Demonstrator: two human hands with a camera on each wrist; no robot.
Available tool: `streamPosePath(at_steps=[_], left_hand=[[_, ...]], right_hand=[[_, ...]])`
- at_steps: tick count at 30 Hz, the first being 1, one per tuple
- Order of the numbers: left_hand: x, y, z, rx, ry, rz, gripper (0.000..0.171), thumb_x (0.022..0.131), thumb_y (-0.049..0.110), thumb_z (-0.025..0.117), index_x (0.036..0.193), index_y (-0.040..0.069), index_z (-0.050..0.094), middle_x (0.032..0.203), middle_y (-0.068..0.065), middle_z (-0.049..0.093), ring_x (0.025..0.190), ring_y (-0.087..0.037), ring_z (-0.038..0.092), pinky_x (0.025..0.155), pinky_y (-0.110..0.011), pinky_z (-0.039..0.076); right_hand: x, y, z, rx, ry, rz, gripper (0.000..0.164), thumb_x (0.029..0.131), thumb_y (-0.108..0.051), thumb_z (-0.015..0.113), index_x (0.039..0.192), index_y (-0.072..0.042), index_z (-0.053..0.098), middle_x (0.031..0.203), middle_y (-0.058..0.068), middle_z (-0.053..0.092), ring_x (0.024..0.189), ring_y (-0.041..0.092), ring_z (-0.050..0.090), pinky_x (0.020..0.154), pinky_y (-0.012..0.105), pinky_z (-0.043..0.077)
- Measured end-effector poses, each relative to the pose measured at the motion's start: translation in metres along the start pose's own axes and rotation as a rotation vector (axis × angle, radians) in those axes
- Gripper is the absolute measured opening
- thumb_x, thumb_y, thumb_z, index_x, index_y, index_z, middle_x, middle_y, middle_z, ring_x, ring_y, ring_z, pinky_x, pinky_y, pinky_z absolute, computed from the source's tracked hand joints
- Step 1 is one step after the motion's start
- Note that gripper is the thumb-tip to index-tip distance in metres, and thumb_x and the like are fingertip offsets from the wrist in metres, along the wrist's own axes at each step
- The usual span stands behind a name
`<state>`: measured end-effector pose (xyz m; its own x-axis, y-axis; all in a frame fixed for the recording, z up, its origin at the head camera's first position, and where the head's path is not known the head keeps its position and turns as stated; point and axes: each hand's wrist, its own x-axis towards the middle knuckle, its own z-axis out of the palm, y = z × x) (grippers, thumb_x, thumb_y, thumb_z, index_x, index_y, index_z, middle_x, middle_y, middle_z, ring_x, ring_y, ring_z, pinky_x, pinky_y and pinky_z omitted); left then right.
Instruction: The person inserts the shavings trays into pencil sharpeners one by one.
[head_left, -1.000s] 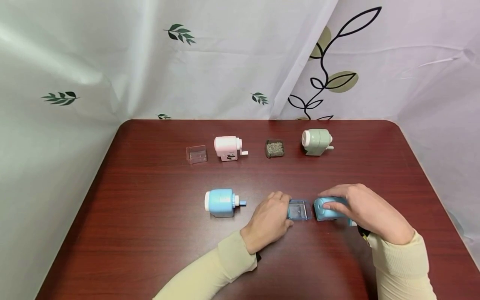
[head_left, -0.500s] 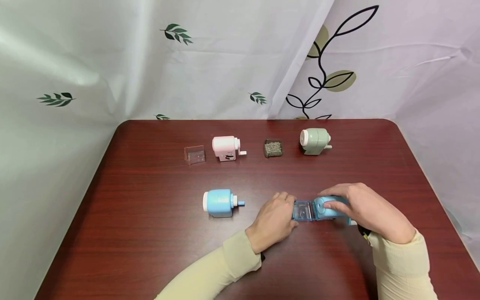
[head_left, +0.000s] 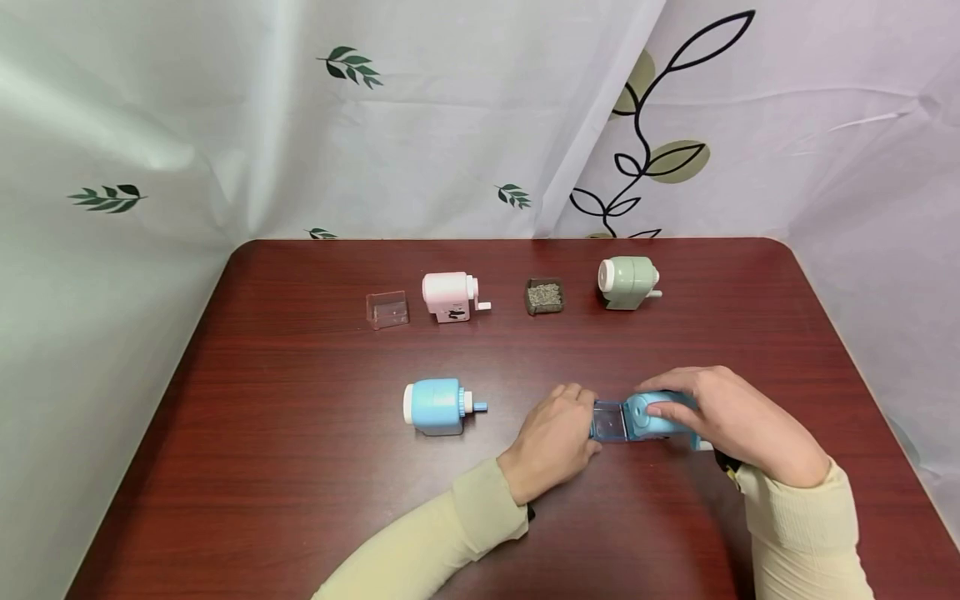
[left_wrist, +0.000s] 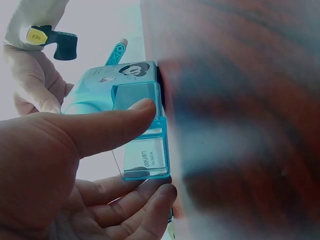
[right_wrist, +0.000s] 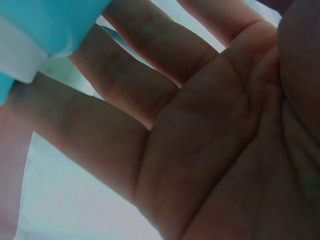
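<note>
On the left, a pink tray (head_left: 387,312), a blue sharpener (head_left: 435,406) and a pink sharpener (head_left: 447,292) are standing; then a shavings tray (head_left: 545,298). The left hand (head_left: 551,437) is pinching a blue tray (head_left: 610,422), seemingly to keep it square against the held sharpener (head_left: 639,422). A green sharpener (head_left: 628,281) is standing behind. The right hand (head_left: 731,421) is curling round the held sharpener, probably steadying it. A dark red table (head_left: 300,500) is bearing everything; leaf-patterned white sheeting (head_left: 420,133) is hanging beyond.

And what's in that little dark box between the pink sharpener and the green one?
Inside the dark box are lots of tiny greyish bits, maybe pencil shavings. They cover the bottom, so I can't see what's underneath.
</note>
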<state>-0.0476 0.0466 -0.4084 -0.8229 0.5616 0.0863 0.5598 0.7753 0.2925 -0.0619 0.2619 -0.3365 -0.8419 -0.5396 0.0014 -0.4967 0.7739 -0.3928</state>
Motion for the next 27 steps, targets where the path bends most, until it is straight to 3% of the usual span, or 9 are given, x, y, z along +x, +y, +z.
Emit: streamPosePath(at_steps=[7, 15, 27], left_hand=[[-0.0002, -0.0001, 0.0006, 0.003, 0.002, -0.002, 0.046, 0.073, 0.038, 0.078, 0.105, 0.01, 0.061, 0.091, 0.002, 0.057, 0.083, -0.012, 0.052, 0.08, -0.023, 0.043], [0.001, 0.0023, -0.0003, 0.009, 0.004, 0.008, 0.049, 0.073, 0.039, 0.077, 0.108, 0.009, 0.061, 0.094, 0.002, 0.058, 0.086, -0.012, 0.052, 0.084, -0.023, 0.042], [0.0007, 0.0022, -0.001, 0.014, 0.004, 0.012, 0.049, 0.074, 0.038, 0.077, 0.109, 0.008, 0.061, 0.094, 0.001, 0.058, 0.085, -0.012, 0.052, 0.084, -0.023, 0.042]], right_hand=[[-0.0005, 0.0002, 0.0005, 0.006, 0.014, -0.013, 0.02, 0.085, -0.028, 0.067, 0.104, -0.022, 0.069, 0.099, -0.017, 0.064, 0.089, 0.004, 0.061, 0.076, 0.03, 0.05], [-0.0007, 0.0009, 0.0014, 0.036, 0.036, -0.082, 0.018, 0.085, -0.021, 0.067, 0.102, -0.028, 0.07, 0.098, -0.02, 0.063, 0.09, -0.002, 0.059, 0.078, 0.014, 0.045], [-0.0023, 0.0082, 0.0065, 0.106, 0.005, -0.083, 0.019, 0.088, -0.024, 0.063, 0.106, -0.028, 0.068, 0.1, -0.02, 0.063, 0.088, -0.003, 0.06, 0.078, 0.011, 0.044]])
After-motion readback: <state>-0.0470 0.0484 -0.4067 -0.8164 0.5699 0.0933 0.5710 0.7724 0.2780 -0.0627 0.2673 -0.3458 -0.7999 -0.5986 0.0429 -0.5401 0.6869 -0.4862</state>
